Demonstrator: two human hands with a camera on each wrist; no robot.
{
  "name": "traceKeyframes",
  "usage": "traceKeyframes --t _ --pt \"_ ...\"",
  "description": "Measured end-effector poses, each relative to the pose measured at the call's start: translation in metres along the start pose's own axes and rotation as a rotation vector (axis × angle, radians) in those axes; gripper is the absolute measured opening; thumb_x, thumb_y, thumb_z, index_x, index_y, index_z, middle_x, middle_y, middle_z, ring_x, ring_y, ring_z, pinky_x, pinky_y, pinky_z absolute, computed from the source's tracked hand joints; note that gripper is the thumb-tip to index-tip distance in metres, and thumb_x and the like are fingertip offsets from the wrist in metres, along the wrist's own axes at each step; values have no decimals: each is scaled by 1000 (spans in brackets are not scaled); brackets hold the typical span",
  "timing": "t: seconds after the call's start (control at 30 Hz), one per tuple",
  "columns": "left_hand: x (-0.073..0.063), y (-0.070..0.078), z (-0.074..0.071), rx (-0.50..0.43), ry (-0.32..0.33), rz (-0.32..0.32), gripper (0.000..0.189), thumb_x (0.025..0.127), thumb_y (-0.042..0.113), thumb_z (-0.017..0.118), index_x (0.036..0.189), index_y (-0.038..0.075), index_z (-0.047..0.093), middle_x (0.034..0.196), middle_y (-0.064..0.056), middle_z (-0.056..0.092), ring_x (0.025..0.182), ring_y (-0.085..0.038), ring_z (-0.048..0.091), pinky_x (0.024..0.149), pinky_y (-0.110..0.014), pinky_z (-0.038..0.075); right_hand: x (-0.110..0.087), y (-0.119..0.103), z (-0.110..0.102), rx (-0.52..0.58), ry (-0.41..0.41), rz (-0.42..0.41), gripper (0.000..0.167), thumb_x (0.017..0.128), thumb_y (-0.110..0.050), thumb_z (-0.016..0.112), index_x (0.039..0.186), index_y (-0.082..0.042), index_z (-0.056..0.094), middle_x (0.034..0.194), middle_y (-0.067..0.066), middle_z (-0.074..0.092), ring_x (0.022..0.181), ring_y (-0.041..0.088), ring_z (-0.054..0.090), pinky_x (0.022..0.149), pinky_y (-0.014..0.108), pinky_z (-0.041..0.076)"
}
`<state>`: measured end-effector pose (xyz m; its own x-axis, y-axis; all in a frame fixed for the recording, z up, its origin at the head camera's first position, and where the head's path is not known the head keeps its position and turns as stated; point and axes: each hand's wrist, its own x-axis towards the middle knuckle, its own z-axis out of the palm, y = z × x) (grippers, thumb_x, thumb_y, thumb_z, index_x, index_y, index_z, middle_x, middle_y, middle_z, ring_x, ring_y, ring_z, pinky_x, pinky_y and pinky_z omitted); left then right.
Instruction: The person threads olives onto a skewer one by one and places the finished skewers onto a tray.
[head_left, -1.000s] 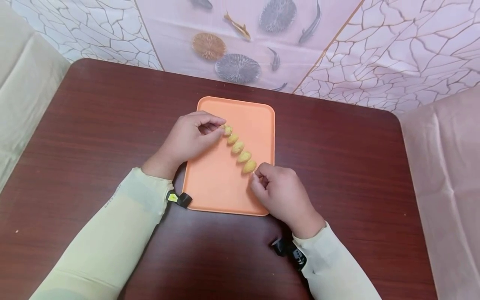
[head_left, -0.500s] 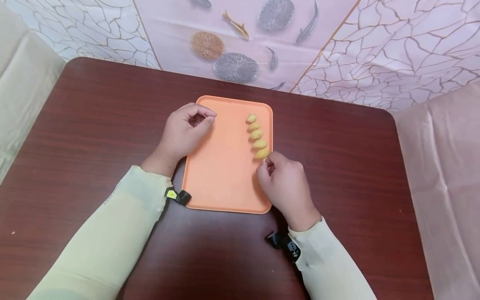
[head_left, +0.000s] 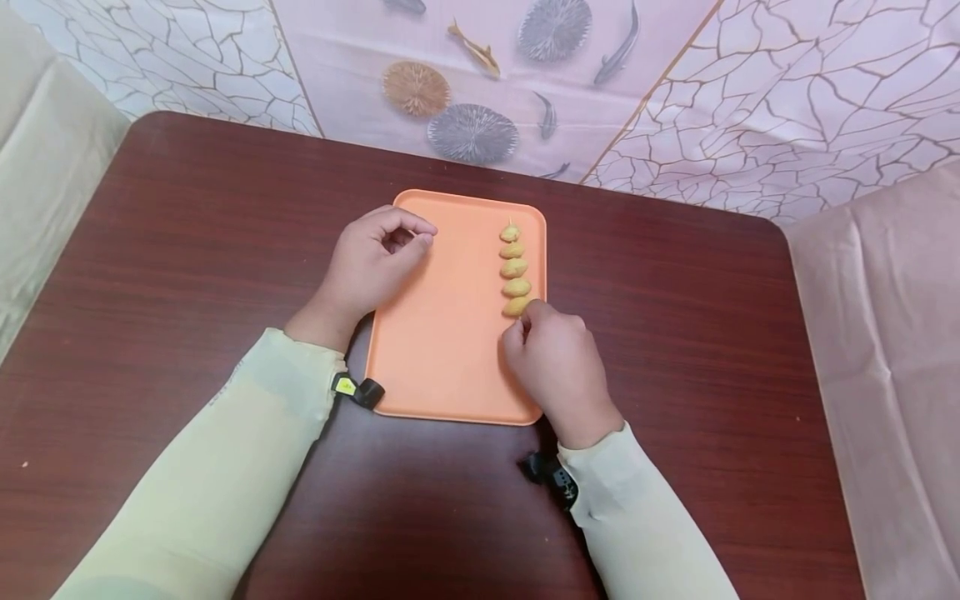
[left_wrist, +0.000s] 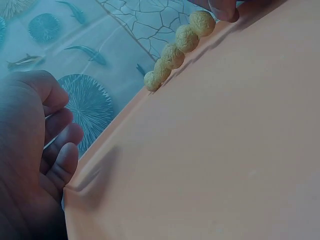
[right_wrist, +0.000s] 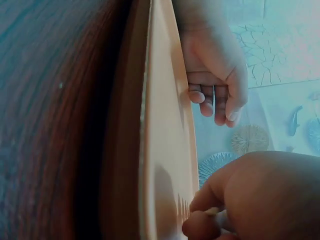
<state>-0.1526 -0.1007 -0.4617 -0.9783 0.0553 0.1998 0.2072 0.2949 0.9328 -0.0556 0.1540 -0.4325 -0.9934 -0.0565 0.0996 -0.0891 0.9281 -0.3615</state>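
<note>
My right hand (head_left: 564, 362) pinches the near end of a skewer (head_left: 514, 268) between thumb and fingertips. Threaded along it are several small yellow, wrinkled balls, and a thin stick tip pokes out at the far end. The skewer runs away from me over the right side of an orange tray (head_left: 450, 358); in the left wrist view the yellow balls (left_wrist: 187, 38) line up along the tray's edge. My left hand (head_left: 371, 262), fingers loosely bent and holding nothing, hovers by the tray's left edge. The right wrist view shows its palm side, with the left fingers (right_wrist: 220, 100) hanging down.
A dark reddish-brown table (head_left: 225, 217) lies under the tray. Behind it hangs a patterned cloth (head_left: 480, 75) with printed fish and round shapes. Pale cloth covers (head_left: 885, 350) border the right side, with more at the left.
The left hand has let go of the skewer's far end and drawn back slightly left. The right hand has swung the skewer to the tray's right side, now nearly parallel to that edge.
</note>
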Motion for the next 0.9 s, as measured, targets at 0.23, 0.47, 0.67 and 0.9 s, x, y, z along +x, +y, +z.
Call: traceKeyframes --t 0.23,0.47,0.67,0.9 --pt "0 1 2 1 -13 -4 12 106 21 79 112 14 87 107 -6 74 87 -18 62 78 -23 51 0 -4 0 -94 -33 33 25 102 -16 58 77 -14 59 59 6 53 50 27 50 44 39 41" --pt "1 1 3 2 -19 -2 12 106 20 78 111 14 87 105 -6 73 87 -18 61 77 -23 50 -2 -6 -1 -169 -39 -7 19 106 -21 62 91 -11 69 60 10 61 49 29 58 43 43 47" --pt "-1 1 2 3 -18 -6 12 106 20 78 111 14 87 104 -6 72 86 -19 61 77 -23 50 -2 -6 -3 -145 -59 -7 20 107 -22 63 89 -13 66 61 6 60 49 24 57 45 38 45" --pt "-6 2 4 5 -26 -18 12 106 22 78 111 16 87 107 -5 73 88 -19 61 78 -24 51 -4 3 -5 -64 -12 -24 27 104 -29 67 80 -17 62 58 -1 53 46 21 48 44 34 40"
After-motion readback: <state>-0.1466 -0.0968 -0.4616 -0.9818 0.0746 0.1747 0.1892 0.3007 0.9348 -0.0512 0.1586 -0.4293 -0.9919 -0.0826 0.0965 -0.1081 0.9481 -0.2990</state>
